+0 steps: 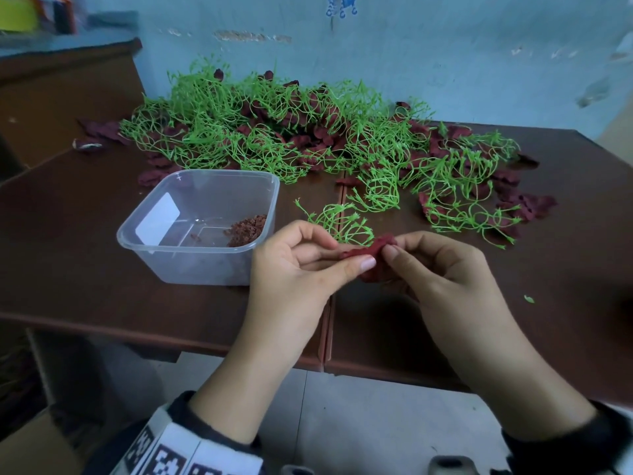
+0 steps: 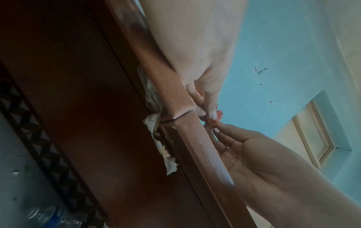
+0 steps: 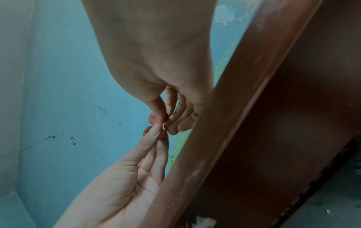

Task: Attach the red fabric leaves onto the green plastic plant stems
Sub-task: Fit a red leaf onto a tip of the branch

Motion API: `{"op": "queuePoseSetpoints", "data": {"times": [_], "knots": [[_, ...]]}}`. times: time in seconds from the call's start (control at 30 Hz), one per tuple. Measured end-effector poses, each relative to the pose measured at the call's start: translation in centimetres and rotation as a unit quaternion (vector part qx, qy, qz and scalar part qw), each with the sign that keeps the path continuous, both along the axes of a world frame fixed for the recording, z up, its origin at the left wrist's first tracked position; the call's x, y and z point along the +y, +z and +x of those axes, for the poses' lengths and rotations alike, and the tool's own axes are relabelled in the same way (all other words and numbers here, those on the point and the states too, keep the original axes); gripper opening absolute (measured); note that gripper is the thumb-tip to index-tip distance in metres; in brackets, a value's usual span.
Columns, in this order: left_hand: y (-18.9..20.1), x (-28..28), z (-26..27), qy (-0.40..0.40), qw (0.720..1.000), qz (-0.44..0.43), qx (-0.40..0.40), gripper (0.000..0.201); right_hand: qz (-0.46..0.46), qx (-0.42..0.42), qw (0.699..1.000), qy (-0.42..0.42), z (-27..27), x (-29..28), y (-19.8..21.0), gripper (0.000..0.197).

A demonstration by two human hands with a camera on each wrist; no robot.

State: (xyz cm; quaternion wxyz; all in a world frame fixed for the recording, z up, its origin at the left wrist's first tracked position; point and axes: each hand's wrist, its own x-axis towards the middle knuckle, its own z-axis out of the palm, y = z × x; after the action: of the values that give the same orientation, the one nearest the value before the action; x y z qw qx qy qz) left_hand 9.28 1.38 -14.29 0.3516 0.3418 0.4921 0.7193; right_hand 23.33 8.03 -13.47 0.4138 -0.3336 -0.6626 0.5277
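In the head view both hands meet over the table's front edge on one dark red fabric leaf point(image 1: 375, 250). My left hand point(image 1: 352, 256) pinches its left end between thumb and fingers. My right hand point(image 1: 388, 251) pinches its right end. A small green plastic stem sprig point(image 1: 339, 219) lies just behind the fingers; whether a hand holds it is hidden. The left wrist view shows the red leaf point(image 2: 219, 115) at the left hand's fingertips point(image 2: 212, 115). In the right wrist view the red leaf point(image 3: 153, 119) sits between the two thumbs.
A big heap of green stems point(image 1: 260, 125) mixed with red leaves point(image 1: 534, 204) covers the back of the brown table point(image 1: 102, 269). A clear plastic tub point(image 1: 191, 265) holding reddish bits stands left of my hands. A blue wall rises behind.
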Motion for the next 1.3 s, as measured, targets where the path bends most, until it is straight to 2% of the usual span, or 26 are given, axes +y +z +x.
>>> {"op": "queuePoseSetpoints", "data": {"times": [0.3, 0.53, 0.77, 1.0, 1.1, 1.2, 1.3], "knots": [[0.18, -0.08, -0.08, -0.011, 1.0, 0.0, -0.02, 0.037, 0.016, 0.022, 0.999, 0.023, -0.06, -0.23, 0.07, 0.01], [-0.16, 0.01, -0.26, -0.014, 0.999, -0.009, 0.03, 0.033, 0.02, -0.011, 0.999, 0.032, 0.21, 0.03, 0.11, 0.017], [-0.5, 0.18, -0.17, 0.012, 0.999, -0.005, 0.051, 0.034, 0.03, 0.006, 0.999, 0.014, 0.29, 0.02, 0.26, 0.015], [-0.4, 0.28, -0.2, -0.009, 1.0, -0.008, 0.006, 0.019, 0.011, 0.015, 1.0, 0.011, 0.22, -0.07, 0.28, 0.014], [-0.44, 0.31, -0.33, -0.007, 1.0, -0.01, -0.008, 0.017, 0.015, 0.03, 0.999, -0.018, 0.13, -0.2, 0.29, 0.001], [-0.49, 0.37, -0.35, -0.006, 1.0, -0.008, -0.004, 0.018, 0.058, 0.027, 0.998, -0.015, 0.14, -0.4, 0.38, 0.008], [-0.48, 0.34, -0.29, -0.013, 1.0, -0.009, 0.01, 0.021, 0.06, 0.005, 0.998, 0.009, -0.08, -0.81, 0.6, 0.008]]}}
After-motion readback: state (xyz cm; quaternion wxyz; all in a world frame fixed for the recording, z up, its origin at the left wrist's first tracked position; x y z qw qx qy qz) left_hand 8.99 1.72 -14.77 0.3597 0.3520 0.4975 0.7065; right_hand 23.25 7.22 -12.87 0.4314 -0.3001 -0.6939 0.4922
